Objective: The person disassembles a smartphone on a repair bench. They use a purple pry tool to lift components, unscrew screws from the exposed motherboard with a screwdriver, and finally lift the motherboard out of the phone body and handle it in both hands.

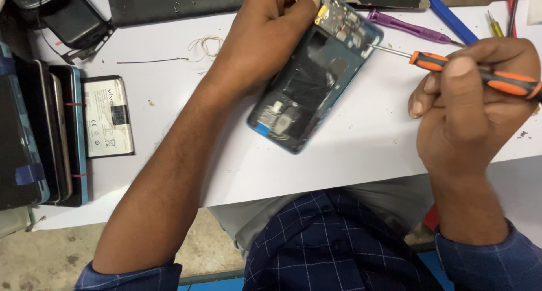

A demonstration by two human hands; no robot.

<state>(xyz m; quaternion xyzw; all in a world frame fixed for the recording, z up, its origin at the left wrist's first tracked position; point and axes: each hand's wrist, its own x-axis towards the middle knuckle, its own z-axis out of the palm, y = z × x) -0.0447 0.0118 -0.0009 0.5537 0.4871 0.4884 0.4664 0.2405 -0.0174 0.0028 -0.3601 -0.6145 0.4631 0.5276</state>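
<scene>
Two hands at work on one opened phone (313, 76). Phone lies tilted on the white tabletop (361, 138), back cover off, dark insides and a small circuit board showing at its upper end, blue frame around the edge.

Your left hand (265, 34) is clenched over the phone's upper left edge, thumb pressed near the top corner, pinning it to the tabletop.

Your right hand (468, 96) is closed around a screwdriver (451, 68) with an orange and black handle. Its thin metal shaft runs left, and the tip meets the phone's upper right edge, by the circuit board.

Behind the phone, near the far edge: a purple pry tool (406, 27), a blue tool (446, 14), flat metal spudgers (389, 2), and thin yellow and red tools at the far right.

Left side: a stack of phones (51, 136) standing on edge, and just beside it a loose battery (108, 116) lying flat, label up. A dark slab (169, 2) lies at the top, with a thin loose wire (206, 45) below it, close to your left wrist.

Your lap shows below the tabletop's near edge, in a blue checked shirt (333, 246).
</scene>
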